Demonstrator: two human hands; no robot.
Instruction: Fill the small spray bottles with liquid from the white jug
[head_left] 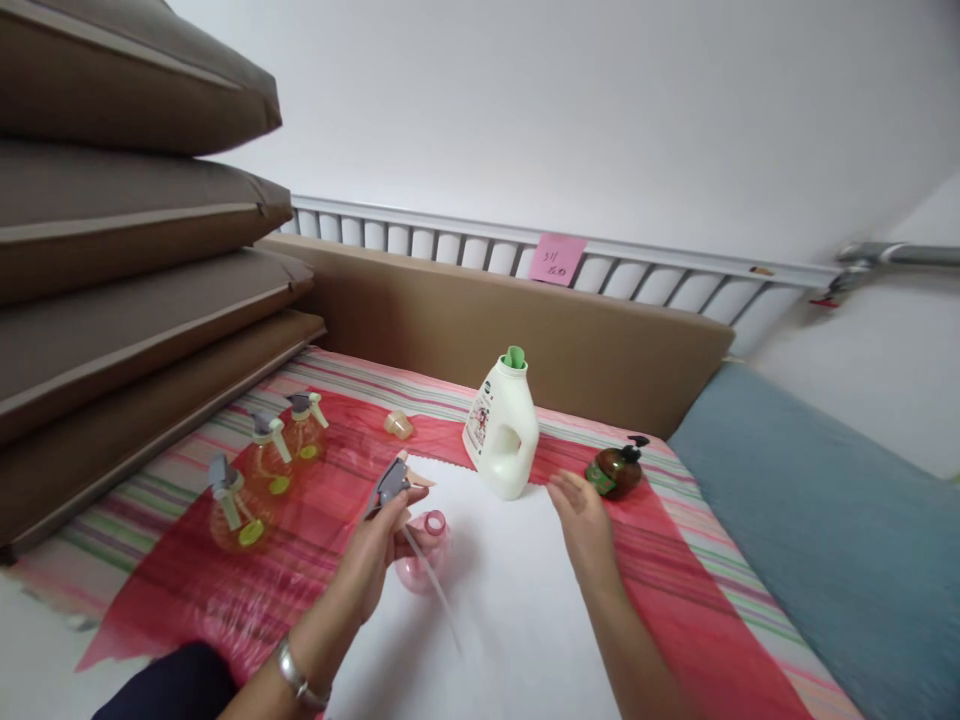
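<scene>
My left hand (379, 545), with a silver bracelet at the wrist, is closed around a grey trigger spray head (391, 482). Its thin clear dip tube (436, 585) slants down to the right. Just behind those fingers, a pink transparent bottle (421, 572) with an uncapped neck stands on a white board (510, 610). My right hand (583, 520) is empty, its fingers stretched out over the board's right edge. A white detergent jug (517, 435) with a green spout stands at the board's far edge, between my hands. Close to my right fingertips is a brown pump bottle (615, 472).
Several spray bottles (271, 462) holding a little yellow liquid stand on the left, over a red plastic sheet (330, 530). A small translucent cap (399, 424) lies farther back. Stacked cushions (142, 280) rise at left; a brown panel (480, 320) and a radiator (420, 243) line the back.
</scene>
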